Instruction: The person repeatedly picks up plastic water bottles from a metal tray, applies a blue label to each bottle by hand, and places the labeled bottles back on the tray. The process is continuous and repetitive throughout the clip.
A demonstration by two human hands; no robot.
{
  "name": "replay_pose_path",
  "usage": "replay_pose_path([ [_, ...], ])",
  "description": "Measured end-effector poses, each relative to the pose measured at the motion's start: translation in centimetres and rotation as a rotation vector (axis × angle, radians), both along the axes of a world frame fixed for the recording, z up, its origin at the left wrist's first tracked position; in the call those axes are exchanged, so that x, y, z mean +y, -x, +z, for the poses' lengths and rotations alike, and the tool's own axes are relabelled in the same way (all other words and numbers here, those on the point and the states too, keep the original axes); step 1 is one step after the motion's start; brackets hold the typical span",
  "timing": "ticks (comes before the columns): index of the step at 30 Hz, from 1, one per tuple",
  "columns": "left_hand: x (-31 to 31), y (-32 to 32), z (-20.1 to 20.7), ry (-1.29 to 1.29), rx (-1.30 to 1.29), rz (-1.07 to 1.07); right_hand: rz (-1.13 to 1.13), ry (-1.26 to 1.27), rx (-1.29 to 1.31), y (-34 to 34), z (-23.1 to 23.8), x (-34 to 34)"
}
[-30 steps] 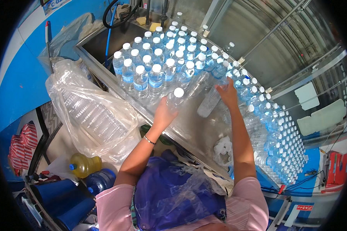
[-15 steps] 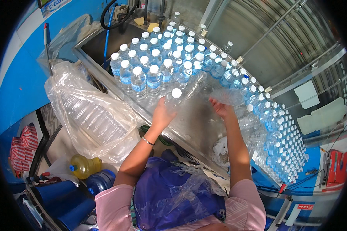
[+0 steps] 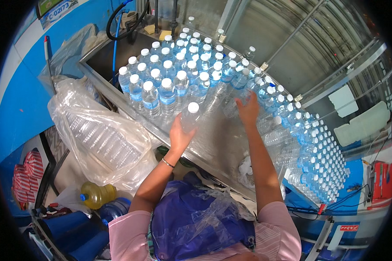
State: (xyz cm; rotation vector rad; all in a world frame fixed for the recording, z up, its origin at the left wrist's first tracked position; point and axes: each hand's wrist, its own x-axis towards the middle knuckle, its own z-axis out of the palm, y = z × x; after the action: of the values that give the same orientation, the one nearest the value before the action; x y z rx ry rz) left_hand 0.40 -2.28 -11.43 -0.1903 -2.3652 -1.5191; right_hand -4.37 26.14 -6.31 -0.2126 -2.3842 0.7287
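Note:
My left hand [image 3: 180, 137] is closed around a clear plastic bottle [image 3: 190, 117] with a white cap, upright over the near edge of the steel counter [image 3: 213, 148]. Farther right, my right hand [image 3: 248, 109] reaches over the counter, thumb and fingers apart. Just beside its fingertips is a clear bottle [image 3: 231, 108]; whether they touch it I cannot tell. Another clear bottle [image 3: 215, 99] lies tilted between the hands. Left of it, rows of capped bottles [image 3: 167, 94] with blue bands stand upright.
More capped bottles [image 3: 326, 161] crowd the right end, with clear bottles [image 3: 272, 126] lying before them. A crumpled white bag [image 3: 247, 169] sits on the counter. At left are a sink [image 3: 126, 50] and a large clear bag of bottles [image 3: 104, 135]. A red-handled stick [image 3: 48, 56] stands behind.
My right hand has moved farther over the counter and slightly left, away from the clear bottle that was at its fingers, and its fingers have spread. The left hand still holds its capped bottle.

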Motion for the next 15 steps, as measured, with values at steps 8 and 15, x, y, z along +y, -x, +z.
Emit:
replay_pose_path([
  [8, 0.7, -2.2, 4.4, 0.044, 0.104, -0.192, 0.018, 0.004, 0.277, -3.3, 3.7, -4.4],
  [15, 2.5, -5.2, 7.9, -0.696, -0.923, -1.052, 0.865, 1.159, 0.141, -10.1, 5.7, -7.9],
])
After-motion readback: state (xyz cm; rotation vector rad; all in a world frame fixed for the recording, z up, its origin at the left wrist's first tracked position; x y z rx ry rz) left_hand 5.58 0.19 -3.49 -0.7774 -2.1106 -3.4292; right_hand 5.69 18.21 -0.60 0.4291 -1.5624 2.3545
